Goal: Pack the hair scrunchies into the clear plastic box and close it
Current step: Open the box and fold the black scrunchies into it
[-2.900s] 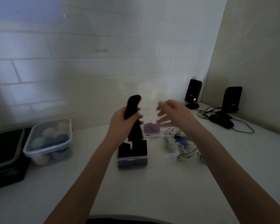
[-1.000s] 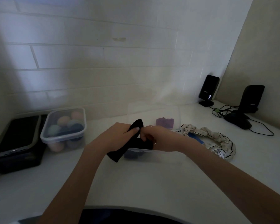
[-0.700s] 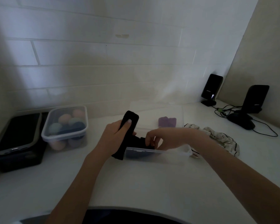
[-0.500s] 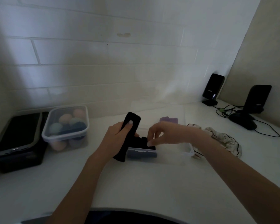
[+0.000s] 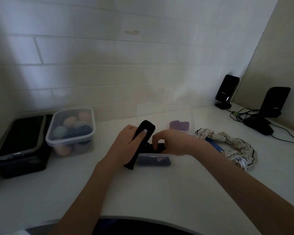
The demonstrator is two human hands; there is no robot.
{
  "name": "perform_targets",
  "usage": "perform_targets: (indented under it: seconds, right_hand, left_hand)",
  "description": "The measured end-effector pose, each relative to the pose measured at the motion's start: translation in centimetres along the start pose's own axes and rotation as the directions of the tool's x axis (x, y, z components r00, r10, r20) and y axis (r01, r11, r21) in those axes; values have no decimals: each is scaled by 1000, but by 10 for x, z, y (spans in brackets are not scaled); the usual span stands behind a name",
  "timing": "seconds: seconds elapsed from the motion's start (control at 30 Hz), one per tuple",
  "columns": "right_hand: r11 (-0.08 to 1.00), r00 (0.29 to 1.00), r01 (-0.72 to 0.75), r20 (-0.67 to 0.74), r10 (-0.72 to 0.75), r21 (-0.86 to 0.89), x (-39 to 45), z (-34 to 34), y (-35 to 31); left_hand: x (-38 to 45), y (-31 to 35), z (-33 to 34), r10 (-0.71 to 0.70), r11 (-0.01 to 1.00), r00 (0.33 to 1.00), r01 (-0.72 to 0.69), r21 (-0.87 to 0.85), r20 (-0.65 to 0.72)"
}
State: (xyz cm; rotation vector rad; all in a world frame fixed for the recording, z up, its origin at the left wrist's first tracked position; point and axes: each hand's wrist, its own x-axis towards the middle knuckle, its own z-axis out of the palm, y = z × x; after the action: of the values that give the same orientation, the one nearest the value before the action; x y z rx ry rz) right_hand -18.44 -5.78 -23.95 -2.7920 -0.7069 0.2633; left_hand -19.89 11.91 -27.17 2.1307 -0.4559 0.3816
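A clear plastic box (image 5: 178, 158) stands open at the middle of the white counter, its lid (image 5: 165, 112) raised behind. Dark scrunchies (image 5: 153, 161) fill its left part. My left hand (image 5: 127, 143) grips a long black scrunchie (image 5: 141, 143), held upright at the box's left end. My right hand (image 5: 173, 141) reaches into the box, fingers pinching the black scrunchies inside (image 5: 159, 147). A purple piece (image 5: 179, 125) shows behind the lid. A white patterned scrunchie (image 5: 234, 146) lies to the right of the box.
A lidded tub of coloured balls (image 5: 71, 131) stands at the left, beside a phone on a black case (image 5: 19, 141). Two black speakers (image 5: 227, 92) (image 5: 273, 106) with cables sit at the right corner. Tiled wall behind; the counter edge curves near me.
My left hand came down from the air with the black scrunchie to the box's left end. My right hand moved into the box and now presses on the scrunchies there.
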Motion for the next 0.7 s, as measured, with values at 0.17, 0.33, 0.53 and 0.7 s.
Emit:
perform_targets:
  seconds: [0.17, 0.33, 0.53, 0.7]
  right_hand:
    - [994, 997, -26, 66, 33, -102, 8, -1, 1]
    - [989, 994, -65, 91, 53, 134, -4, -11, 4]
    - [917, 992, -32, -96, 76, 398, -18, -20, 10]
    - [897, 967, -17, -219, 126, 441, -20, -26, 10]
  left_hand:
    - [2, -4, 2, -82, 992, 997, 83, -92, 8]
    - [0, 1, 2, -178, 947, 984, 176, -267, 18]
    - [1, 5, 0, -210, 908, 977, 181, -377, -36]
    - [3, 12, -5, -188, 924, 978, 147, -353, -86]
